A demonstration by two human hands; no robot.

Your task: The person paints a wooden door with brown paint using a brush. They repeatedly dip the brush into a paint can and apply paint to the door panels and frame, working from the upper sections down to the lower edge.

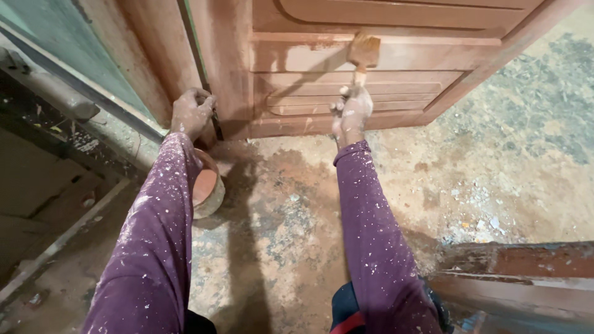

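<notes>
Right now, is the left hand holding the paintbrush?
No, the right hand holds the paintbrush against the door, while the left hand grips the door's edge.

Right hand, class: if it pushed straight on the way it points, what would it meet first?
Probably the wooden door: the right hand holds a paintbrush whose bristles already seem to touch a panel.

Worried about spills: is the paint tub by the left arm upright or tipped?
Upright: the paint tub sits on the floor, open mouth up, reddish paint inside.

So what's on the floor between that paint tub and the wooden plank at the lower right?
Only stained bare floor between the paint tub and the plank, crossed by the person's right sleeve, in the head view.
</notes>
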